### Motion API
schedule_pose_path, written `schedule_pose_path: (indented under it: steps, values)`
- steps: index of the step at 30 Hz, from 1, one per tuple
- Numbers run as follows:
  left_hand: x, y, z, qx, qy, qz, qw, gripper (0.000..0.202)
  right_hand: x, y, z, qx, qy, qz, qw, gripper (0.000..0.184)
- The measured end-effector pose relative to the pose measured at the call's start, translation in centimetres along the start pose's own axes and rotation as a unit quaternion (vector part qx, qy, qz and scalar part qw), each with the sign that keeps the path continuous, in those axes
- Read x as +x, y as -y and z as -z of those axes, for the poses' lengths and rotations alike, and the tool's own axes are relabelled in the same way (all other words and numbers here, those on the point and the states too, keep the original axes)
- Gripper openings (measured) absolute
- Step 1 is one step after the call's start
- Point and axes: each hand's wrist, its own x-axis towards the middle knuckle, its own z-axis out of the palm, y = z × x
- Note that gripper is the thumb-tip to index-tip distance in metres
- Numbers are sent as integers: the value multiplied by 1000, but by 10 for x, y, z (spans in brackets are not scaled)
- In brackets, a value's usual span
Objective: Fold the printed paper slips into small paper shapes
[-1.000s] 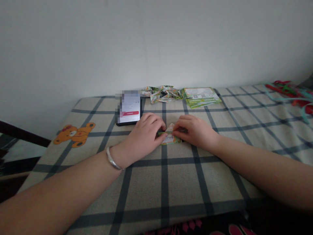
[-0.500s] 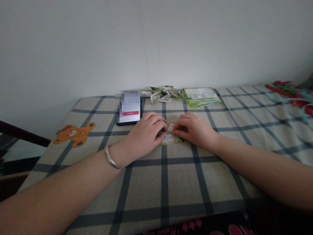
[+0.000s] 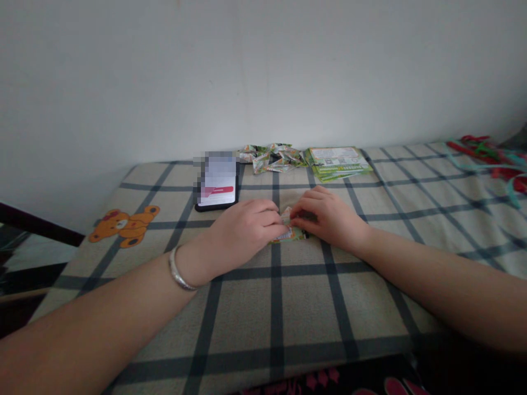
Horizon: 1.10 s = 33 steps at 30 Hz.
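A small printed paper sheet (image 3: pixel 288 235), green and orange with a pale text area, lies on the checked cloth between my hands, its upper part bent up in a pale fold. My left hand (image 3: pixel 249 224), with a silver bangle at the wrist, presses its fingers on the sheet's left side. From the right, my right hand (image 3: pixel 319 211) pinches the folded part between thumb and fingertips. Both sets of fingers cover much of the sheet, so the exact fold is hidden.
A phone (image 3: pixel 217 184) with a lit screen lies beyond my left hand. Several folded green paper pieces (image 3: pixel 274 158) and a stack of green printed sheets (image 3: pixel 340 163) lie along the wall. Red, green and teal ribbons (image 3: pixel 489 159) lie far right. A bear figure (image 3: pixel 125 226) shows on the left.
My left hand has turned and shifted slightly left and lower, its fingers now flatter over the sheet. My right hand stays nearly in place, pinching the fold.
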Motion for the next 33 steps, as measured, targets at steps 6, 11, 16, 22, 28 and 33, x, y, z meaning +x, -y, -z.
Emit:
schedule_pose_path:
  steps: [6,11,16,22,28,33]
  values:
    - [1,-1,-1,-10,14,8,1000,21,-6,-7,12,21,28,104,994,15]
    - [1,0,-1,-7,-10,-3,1000,20,-7,-5,24,-56,69,160,983,22]
    - [1,0,-2,15,-13,-16,1000,17,-7,-1,25,-87,73,173,978,21]
    - [2,-3,0,24,-12,-6,1000,18,-4,3,27,-107,95,168,975,19]
    - [2,0,1,2,-5,-13,1000,15,-6,2,31,-117,121,169,971,18]
    - [2,4,7,-25,1,-17,1000,15,-8,-1,34,-112,121,165,972,16]
